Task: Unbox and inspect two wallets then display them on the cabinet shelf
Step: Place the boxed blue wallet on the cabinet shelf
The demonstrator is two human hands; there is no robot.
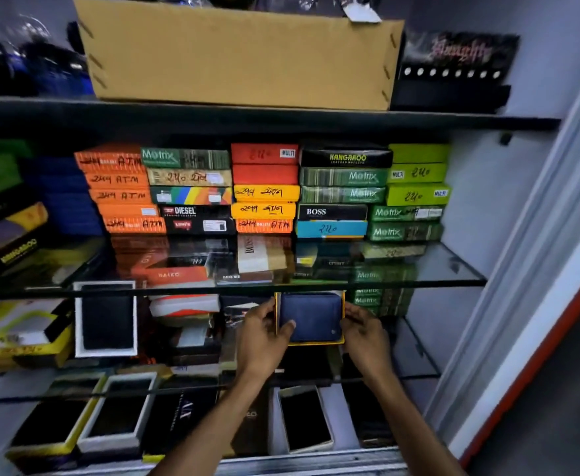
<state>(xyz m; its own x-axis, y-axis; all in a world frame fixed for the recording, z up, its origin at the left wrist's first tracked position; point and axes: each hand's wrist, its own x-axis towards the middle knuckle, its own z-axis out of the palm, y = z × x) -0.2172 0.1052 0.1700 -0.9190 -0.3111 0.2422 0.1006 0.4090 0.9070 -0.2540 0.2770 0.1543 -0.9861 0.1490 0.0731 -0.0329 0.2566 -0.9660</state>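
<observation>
Pale cabinet walls (480, 187) enclose glass shelves (453, 266) beside a white, red-edged frame (535, 304).

Top shelf: we see a carton (237, 56) filling most of its width, a black card (453, 70) beside it.
Middle glass shelf (453, 266): box stacks (264, 190) rise almost to the shelf above; we find bare glass only at the right end and along the front.
Lower bay: our hands (261, 334) (364, 334) sit under the glass edge, an upright framed box (106, 317) to the left, green boxes (381, 300) behind right.
Right wall (522, 201): we see bare shelf beside it.
Bottom: open boxes (302, 417) crowd the floor.
</observation>
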